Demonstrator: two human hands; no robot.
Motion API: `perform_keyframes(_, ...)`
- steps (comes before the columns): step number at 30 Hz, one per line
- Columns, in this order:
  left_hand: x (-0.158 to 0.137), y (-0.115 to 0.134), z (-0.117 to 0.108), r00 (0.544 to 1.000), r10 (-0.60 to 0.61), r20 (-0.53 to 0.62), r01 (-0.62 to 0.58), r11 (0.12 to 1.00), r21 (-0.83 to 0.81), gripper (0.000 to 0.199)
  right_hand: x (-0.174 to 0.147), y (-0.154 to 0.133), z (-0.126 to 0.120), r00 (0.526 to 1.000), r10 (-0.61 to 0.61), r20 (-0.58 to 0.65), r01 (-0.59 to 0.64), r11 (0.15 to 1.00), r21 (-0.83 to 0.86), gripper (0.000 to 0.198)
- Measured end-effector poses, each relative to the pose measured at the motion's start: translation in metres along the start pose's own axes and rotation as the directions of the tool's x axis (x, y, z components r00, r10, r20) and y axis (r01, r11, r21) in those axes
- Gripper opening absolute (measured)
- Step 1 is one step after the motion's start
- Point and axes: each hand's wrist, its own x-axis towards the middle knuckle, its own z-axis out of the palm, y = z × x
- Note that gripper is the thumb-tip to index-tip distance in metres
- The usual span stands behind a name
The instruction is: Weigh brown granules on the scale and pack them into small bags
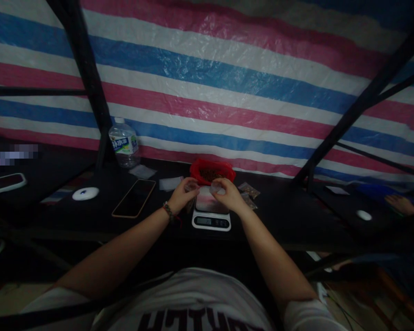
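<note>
Both my hands are over a white kitchen scale (212,222) with a lit display and a shiny flat pan. My left hand (180,196) is closed around a small clear plastic cup (191,186) at the pan's left far corner. On the other side, my right hand (229,196) grips a second clear cup (215,186) by its rim, just above the pan. Behind the scale lies an opened red plastic bag (229,173) with small brown pieces (209,174) in it. Whether the cups hold anything is too dim to tell.
Small filled zip bags (250,190) lie right of the scale, and flat clear bags (170,184) to the left. Further left are a phone (134,198), a white mouse-shaped object (85,193) and a large plastic bottle (124,143). Another person's hand (400,203) shows at far right.
</note>
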Motion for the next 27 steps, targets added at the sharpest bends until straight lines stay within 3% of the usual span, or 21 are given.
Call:
perform_keyframes(3,-0.003,0.015,-0.003,0.992,-0.115,0.06,0.128,0.935,-0.331,0.041,-0.006,0.015,0.007,0.989,0.068,0.129,-0.059,0.996,-0.074,0.045)
perform_keyframes(5,-0.007,0.027,-0.004,0.971,-0.154,0.183,0.219,0.88,-0.421,0.039,-0.009,0.018,0.008,0.984,0.051,0.17,-0.032,0.993,-0.111,0.054)
perform_keyframes(8,-0.017,0.043,-0.003,0.912,-0.167,0.374,0.328,0.845,-0.422,0.041,-0.011,0.002,-0.002,0.997,-0.041,0.068,0.047,0.995,-0.085,0.062)
perform_keyframes(11,-0.027,0.053,0.002,0.84,-0.182,0.512,0.411,0.829,-0.38,0.044,-0.016,-0.031,-0.021,0.988,-0.151,-0.009,0.152,0.988,0.042,0.044)
perform_keyframes(15,-0.035,0.054,0.011,0.766,-0.145,0.626,0.476,0.782,-0.402,0.046,-0.026,-0.071,-0.043,0.955,-0.251,0.157,0.222,0.958,0.18,0.029)
perform_keyframes(20,-0.043,0.045,0.016,0.671,-0.046,0.74,0.579,0.656,-0.484,0.041,-0.033,-0.085,-0.052,0.932,-0.256,0.257,0.229,0.965,0.131,0.009)
perform_keyframes(22,-0.045,0.042,0.017,0.639,-0.036,0.768,0.589,0.664,-0.46,0.044,-0.033,-0.084,-0.052,0.93,-0.26,0.261,0.242,0.965,0.101,0.01)
perform_keyframes(24,-0.046,0.041,0.017,0.635,-0.047,0.771,0.567,0.706,-0.424,0.051,-0.032,-0.082,-0.054,0.951,-0.249,0.183,0.238,0.968,0.081,0.009)
perform_keyframes(27,-0.044,0.041,0.019,0.692,-0.082,0.718,0.453,0.823,-0.343,0.049,-0.031,-0.079,-0.059,0.975,-0.217,0.042,0.214,0.974,0.073,0.006)
